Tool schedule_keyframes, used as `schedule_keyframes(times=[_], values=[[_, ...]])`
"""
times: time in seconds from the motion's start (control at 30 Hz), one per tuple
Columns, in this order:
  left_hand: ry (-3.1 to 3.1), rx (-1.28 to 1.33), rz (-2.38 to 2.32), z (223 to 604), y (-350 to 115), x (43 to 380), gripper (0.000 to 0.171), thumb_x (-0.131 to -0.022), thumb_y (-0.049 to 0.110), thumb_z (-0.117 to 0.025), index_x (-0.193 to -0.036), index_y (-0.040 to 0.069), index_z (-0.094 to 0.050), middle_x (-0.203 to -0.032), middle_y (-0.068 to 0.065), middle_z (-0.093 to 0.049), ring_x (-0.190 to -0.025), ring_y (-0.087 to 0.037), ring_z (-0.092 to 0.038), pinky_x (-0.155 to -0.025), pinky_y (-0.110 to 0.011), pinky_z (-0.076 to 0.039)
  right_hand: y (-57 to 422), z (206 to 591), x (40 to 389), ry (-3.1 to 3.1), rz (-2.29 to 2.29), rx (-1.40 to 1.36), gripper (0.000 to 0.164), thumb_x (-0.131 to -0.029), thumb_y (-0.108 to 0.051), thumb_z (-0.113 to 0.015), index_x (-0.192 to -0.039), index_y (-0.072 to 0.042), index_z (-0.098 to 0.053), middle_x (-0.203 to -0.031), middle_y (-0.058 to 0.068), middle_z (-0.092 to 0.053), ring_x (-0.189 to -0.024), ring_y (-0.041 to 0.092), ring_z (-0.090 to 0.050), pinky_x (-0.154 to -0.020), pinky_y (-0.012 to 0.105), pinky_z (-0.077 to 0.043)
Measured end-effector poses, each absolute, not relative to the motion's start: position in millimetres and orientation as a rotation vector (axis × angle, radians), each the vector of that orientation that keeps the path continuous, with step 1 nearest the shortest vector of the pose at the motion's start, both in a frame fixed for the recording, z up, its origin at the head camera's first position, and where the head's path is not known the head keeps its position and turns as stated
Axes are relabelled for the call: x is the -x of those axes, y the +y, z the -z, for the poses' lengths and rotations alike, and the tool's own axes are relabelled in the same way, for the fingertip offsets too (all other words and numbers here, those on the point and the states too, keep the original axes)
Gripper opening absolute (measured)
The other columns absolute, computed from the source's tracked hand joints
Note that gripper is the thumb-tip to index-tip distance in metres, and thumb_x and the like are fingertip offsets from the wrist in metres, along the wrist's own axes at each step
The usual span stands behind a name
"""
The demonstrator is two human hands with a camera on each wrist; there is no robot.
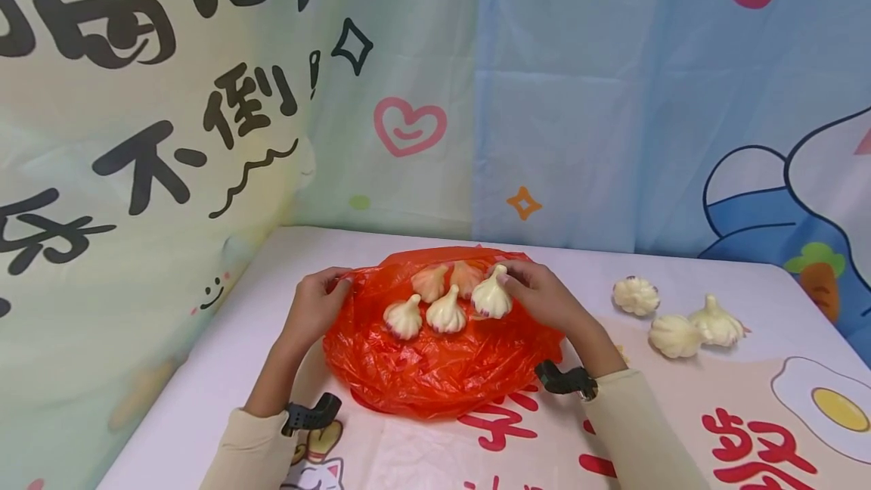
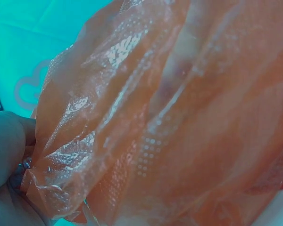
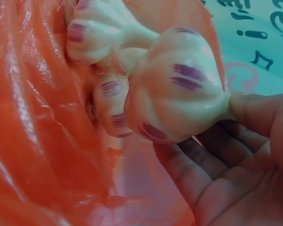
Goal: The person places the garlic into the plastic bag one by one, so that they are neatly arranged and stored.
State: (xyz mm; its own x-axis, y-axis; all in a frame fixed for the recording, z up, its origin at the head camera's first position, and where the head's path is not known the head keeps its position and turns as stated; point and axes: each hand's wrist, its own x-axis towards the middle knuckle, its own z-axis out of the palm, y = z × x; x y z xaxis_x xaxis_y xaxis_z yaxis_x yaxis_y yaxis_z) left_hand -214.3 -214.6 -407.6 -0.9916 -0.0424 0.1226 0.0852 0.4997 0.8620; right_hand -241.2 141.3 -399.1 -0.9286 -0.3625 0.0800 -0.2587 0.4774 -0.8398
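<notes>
A red plastic bag (image 1: 435, 369) lies spread on the table, its mouth facing up. My left hand (image 1: 318, 302) pinches the bag's left edge; in the left wrist view the sheet of the bag (image 2: 179, 141) hides most else. By its stem, my right hand (image 1: 544, 297) holds a garlic bulb (image 1: 491, 297) over the right part of the bag. That bulb (image 3: 174, 89) shows purple streaks in the right wrist view. Beside it in the bag sit several more bulbs, including a pale one (image 1: 446, 312) and one at the left (image 1: 404, 317); two at the back are partly veiled by red film.
Right of the bag on the table are three garlic bulbs: one farther back (image 1: 636, 296) and two touching, a round one (image 1: 675, 336) and a stemmed one (image 1: 717, 321). A printed tablecloth (image 1: 721, 399) covers the table. Printed curtains (image 1: 558, 97) hang behind and on the left.
</notes>
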Motion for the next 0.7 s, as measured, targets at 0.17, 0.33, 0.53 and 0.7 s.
schedule_keyframes(times=[0.17,0.33,0.53,0.7], values=[[-2.594,0.045,1.512,407.1,-215.3,214.6,0.024,-0.1,0.017,-0.053,-0.116,0.006,-0.068,-0.104,-0.01,-0.069,-0.084,-0.023,-0.066,-0.075,-0.032,-0.057,135.0,406.6,246.4,2.65,1.428,0.474,0.036,-0.099,-0.023,-0.056,-0.13,-0.003,-0.059,-0.122,0.015,-0.06,-0.109,0.032,-0.056,-0.091,0.045,-0.051],[-2.591,0.061,1.521,407.1,-214.6,214.9,0.025,-0.101,0.016,-0.052,-0.115,0.005,-0.068,-0.102,-0.011,-0.069,-0.083,-0.023,-0.066,-0.074,-0.032,-0.058,130.6,410.1,247.7,2.668,1.401,0.406,0.035,-0.098,-0.023,-0.058,-0.128,-0.005,-0.061,-0.12,0.013,-0.061,-0.107,0.03,-0.058,-0.088,0.044,-0.053],[-2.591,0.041,1.521,407.2,-214.3,215.0,0.024,-0.1,0.016,-0.053,-0.115,0.005,-0.068,-0.103,-0.01,-0.069,-0.083,-0.023,-0.066,-0.074,-0.032,-0.058,124.8,412.0,252.2,2.693,1.395,0.428,0.035,-0.098,-0.023,-0.058,-0.127,-0.003,-0.061,-0.119,0.013,-0.063,-0.105,0.03,-0.059,-0.088,0.045,-0.053],[-2.599,0.032,1.527,407.8,-214.3,215.9,0.023,-0.1,0.018,-0.053,-0.114,0.007,-0.069,-0.101,-0.009,-0.069,-0.082,-0.023,-0.066,-0.073,-0.031,-0.058,123.2,418.2,253.5,2.687,1.382,0.389,0.036,-0.096,-0.022,-0.061,-0.126,-0.002,-0.061,-0.118,0.014,-0.064,-0.102,0.03,-0.06,-0.086,0.043,-0.054]])
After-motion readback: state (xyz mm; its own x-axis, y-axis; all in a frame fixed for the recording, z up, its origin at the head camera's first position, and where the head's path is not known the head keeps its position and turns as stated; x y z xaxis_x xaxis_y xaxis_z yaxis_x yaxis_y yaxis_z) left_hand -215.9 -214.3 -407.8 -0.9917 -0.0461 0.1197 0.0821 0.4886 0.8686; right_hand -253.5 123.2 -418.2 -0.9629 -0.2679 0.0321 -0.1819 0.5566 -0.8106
